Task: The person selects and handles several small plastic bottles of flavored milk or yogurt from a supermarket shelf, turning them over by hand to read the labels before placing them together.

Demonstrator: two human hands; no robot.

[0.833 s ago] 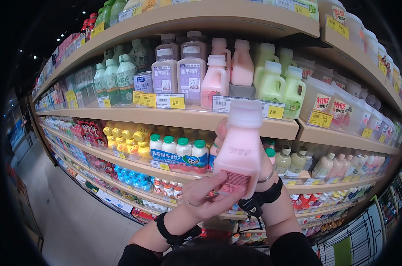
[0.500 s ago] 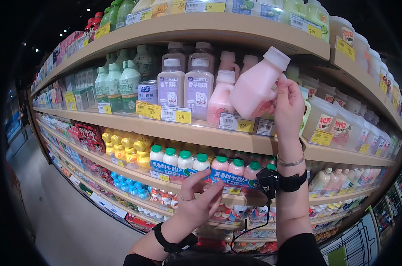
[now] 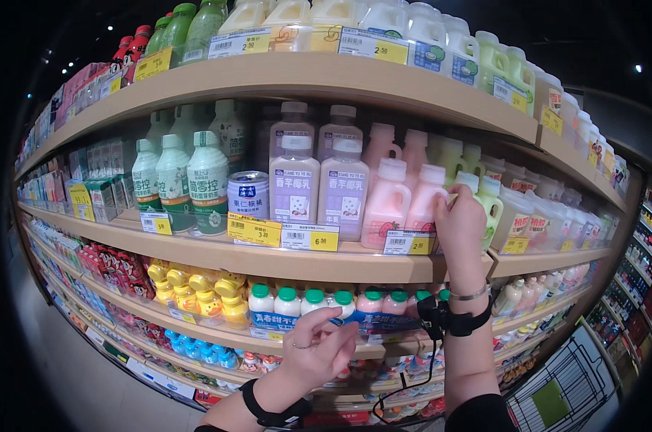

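Pink bottle (image 3: pixel 425 203) on shelf (image 3: pixel 283 259), right hand (image 3: pixel 461 232) gripping it, left hand (image 3: pixel 319 351) below, loosely curled, empty

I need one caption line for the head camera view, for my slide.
Right hand holds a pink jug on a shelf of drink bottles; left hand hangs free below.

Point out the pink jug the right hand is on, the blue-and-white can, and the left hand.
Pink plastic handled jug with white cap (image 3: pixel 423 205): head view, on its front body.
Blue-and-white metal can (image 3: pixel 248 195): head view, on its printed side.
Left hand (image 3: pixel 320 353): head view, on its back.
Right hand (image 3: pixel 460 230): head view, on its back.
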